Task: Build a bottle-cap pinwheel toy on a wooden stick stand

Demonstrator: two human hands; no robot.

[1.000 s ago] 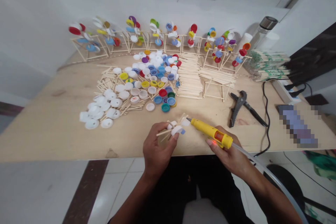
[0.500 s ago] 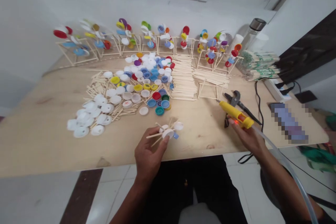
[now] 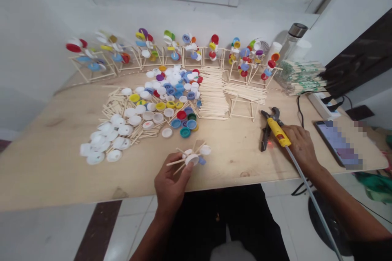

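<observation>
Presumably for steadiness, my left hand [image 3: 172,179] pinches a cap wheel [image 3: 192,160] near the table's front edge [image 3: 134,193]; right hand [image 3: 300,147] at glue gun [image 3: 278,132], grip unclear.

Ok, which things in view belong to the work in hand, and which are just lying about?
Likely part of the work:
- stick-and-cap piece, in the left hand
- yellow glue gun, at the right hand
- loose caps
- wooden sticks
- dark hand tool, perhaps

Apparently just lying about:
- phone
- steel-topped bottle
</observation>
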